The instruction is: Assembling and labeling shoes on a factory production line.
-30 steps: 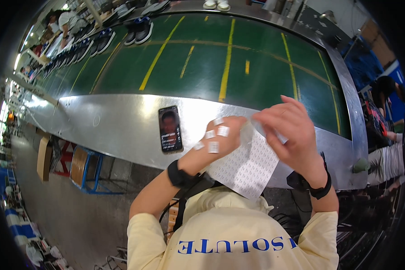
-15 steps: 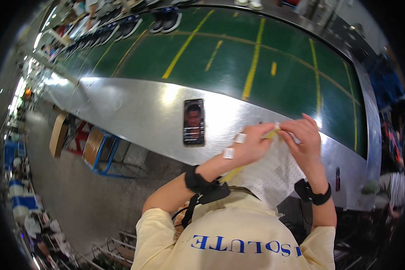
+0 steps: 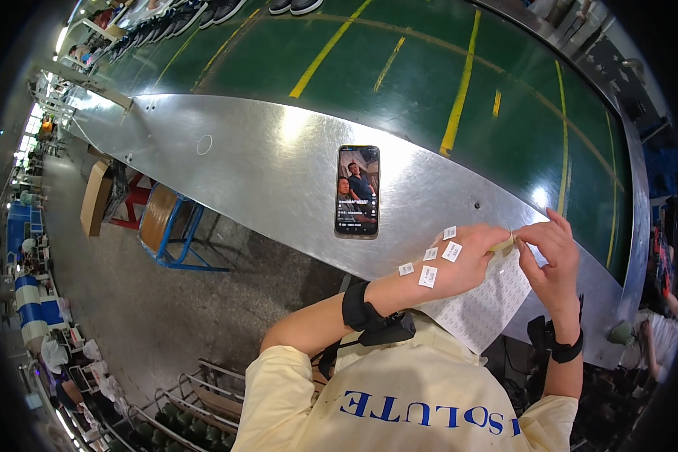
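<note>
My left hand [image 3: 467, 260] is closed on the top edge of a white sheet of small labels [image 3: 486, 301], which hangs down in front of my shirt. A strip of yellow shows at its fingers. Several small white printed stickers [image 3: 428, 276] are stuck on the back of this hand and on the wrist. At the sheet's upper edge, my right hand [image 3: 554, 260] has its fingertips drawn together against the left fingertips. Whatever they pinch is too small to make out.
A phone [image 3: 357, 192] with a lit screen lies on the metal ledge [image 3: 264, 173]. Beyond runs a green conveyor belt [image 3: 407, 83] with yellow lines and dark shoes [image 3: 222, 10] at the far left. A blue-framed stool [image 3: 175, 226] and a cardboard box [image 3: 96, 197] stand on the floor left.
The view has shifted, so the phone and both hands sit further right. More stickers show on my left hand and wrist than before. The phone's screen picture differs. Both hands stay together at the sheet.
</note>
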`<state>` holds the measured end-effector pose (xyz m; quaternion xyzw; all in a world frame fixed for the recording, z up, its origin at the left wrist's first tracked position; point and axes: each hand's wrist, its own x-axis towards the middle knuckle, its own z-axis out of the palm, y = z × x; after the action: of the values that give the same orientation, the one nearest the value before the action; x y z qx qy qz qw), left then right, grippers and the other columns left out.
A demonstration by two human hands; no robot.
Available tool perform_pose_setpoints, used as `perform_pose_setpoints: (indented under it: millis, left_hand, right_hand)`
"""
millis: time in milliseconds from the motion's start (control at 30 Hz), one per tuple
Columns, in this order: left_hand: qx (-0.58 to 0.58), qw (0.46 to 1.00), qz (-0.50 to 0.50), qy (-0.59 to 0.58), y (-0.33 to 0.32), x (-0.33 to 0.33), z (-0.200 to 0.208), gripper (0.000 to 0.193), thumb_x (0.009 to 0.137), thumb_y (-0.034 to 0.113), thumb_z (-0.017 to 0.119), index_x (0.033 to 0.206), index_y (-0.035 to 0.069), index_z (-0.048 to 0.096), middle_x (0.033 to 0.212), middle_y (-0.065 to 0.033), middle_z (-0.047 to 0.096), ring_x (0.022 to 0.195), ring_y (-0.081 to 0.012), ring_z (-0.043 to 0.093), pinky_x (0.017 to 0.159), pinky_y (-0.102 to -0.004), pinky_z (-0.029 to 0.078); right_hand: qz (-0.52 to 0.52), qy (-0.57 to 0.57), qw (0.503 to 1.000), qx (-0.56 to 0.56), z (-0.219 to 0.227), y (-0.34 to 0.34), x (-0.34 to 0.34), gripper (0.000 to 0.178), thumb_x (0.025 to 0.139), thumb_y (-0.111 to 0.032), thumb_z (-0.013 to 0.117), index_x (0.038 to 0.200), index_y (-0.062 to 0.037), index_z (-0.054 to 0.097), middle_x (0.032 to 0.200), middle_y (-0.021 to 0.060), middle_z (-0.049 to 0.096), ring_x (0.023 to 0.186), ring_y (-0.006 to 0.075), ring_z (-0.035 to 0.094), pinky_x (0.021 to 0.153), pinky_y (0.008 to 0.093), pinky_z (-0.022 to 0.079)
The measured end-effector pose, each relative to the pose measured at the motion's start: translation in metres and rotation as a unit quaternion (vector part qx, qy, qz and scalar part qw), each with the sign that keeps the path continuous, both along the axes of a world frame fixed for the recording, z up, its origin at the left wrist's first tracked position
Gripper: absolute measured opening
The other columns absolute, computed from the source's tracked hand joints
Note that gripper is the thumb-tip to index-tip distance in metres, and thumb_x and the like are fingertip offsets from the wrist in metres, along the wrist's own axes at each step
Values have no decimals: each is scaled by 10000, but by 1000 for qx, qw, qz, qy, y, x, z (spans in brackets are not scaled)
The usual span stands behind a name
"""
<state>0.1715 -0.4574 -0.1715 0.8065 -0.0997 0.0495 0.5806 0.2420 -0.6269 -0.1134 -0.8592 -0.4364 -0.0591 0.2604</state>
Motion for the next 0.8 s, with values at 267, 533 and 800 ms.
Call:
perform_pose_setpoints:
  millis: [267,533,800]
  left_hand:
    - [5,999,-3,32,14,6,-19,298,810,4,514,1104,19,562,1003,-196,606,922,-384,577,782,-423,465]
    - [188,982,22,-3,29,14,-15,394,774,-27,476,1164,15,509,986,-197,615,848,-385,605,701,-434,493]
    - [93,993,-2,71,33,15,-6,376,820,13,524,1194,55,506,949,-168,631,786,-299,638,642,-378,492]
  right_hand:
    - [-82,348,928,105,-24,-9,26,105,832,-79,582,886,-16,646,816,47,666,790,139,611,926,365,411]
    - [-97,492,832,238,-3,22,31,169,889,-96,558,939,41,641,837,89,661,817,149,619,783,272,466]
    - [-110,414,876,222,-6,29,19,127,844,-93,641,934,-9,671,875,56,681,813,132,630,741,265,485]
